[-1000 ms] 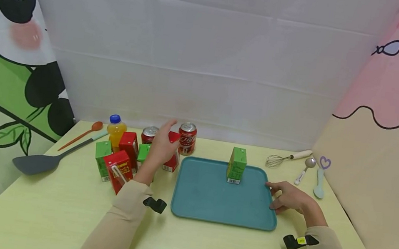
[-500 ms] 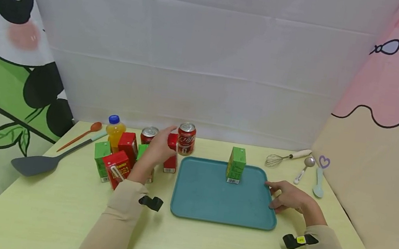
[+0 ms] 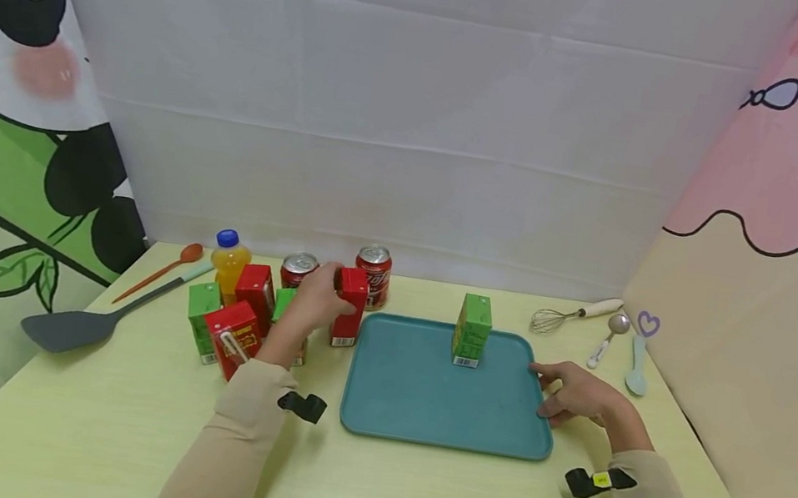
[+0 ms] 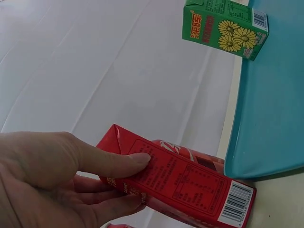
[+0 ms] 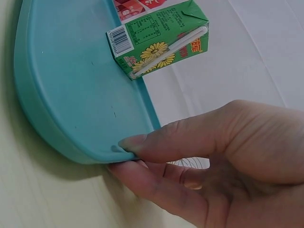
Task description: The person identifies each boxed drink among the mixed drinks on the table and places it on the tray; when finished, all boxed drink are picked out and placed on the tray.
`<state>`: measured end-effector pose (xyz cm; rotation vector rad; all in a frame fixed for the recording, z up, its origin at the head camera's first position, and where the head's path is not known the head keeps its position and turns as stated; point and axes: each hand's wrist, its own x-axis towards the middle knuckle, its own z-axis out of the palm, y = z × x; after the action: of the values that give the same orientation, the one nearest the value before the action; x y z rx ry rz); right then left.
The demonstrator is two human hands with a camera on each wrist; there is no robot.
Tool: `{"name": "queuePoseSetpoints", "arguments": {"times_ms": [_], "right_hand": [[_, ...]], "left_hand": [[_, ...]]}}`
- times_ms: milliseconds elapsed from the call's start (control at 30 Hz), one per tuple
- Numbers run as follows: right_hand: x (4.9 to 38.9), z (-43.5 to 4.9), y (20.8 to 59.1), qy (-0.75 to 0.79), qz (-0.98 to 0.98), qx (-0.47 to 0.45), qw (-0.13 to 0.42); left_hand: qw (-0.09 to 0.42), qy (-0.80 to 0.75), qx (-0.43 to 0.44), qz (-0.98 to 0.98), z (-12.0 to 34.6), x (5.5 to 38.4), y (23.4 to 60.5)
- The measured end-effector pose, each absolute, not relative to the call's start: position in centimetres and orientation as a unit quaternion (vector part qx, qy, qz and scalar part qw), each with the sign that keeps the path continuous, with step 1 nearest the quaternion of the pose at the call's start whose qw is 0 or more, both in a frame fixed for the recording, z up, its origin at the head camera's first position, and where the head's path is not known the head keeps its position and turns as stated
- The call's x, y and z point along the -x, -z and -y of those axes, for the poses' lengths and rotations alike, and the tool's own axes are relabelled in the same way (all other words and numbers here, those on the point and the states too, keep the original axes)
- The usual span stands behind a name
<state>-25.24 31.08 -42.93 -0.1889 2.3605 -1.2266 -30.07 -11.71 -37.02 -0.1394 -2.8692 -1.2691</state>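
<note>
My left hand grips a red drink carton between thumb and fingers, upright just left of the teal tray. Printed text and a barcode face the left wrist camera. Behind that carton stands a red soda can. On the tray's far part is a green drink carton with a flower print and a white straw on its side. At the tray's right edge my right hand pinches the rim, thumb on top and fingers below.
Left of the left hand cluster red cartons, green cartons, another can and an orange juice bottle. Farther left lie a grey spatula and an orange spoon. A whisk and measuring spoons lie at right.
My left hand has come down onto the red carton, which has shifted slightly right, in front of the soda can. The right hand stays on the tray rim.
</note>
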Motion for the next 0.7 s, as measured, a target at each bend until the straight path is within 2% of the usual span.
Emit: {"name": "queuePoseSetpoints", "arguments": {"times_ms": [167, 367, 700], "right_hand": [[25.3, -31.1, 43.0, 0.447, -0.86, 0.069, 0.236], [25.3, -31.2, 42.9, 0.451, -0.858, 0.072, 0.235], [25.4, -31.3, 42.9, 0.443, -0.86, 0.081, 0.241]], "left_hand": [[0.012, 0.417, 0.066, 0.906, 11.6, 29.7, 36.6], [0.015, 0.506, 0.086, 0.858, 11.3, 28.7, 35.2], [-0.049, 0.621, 0.156, 0.766, 11.3, 29.0, 35.5]]}}
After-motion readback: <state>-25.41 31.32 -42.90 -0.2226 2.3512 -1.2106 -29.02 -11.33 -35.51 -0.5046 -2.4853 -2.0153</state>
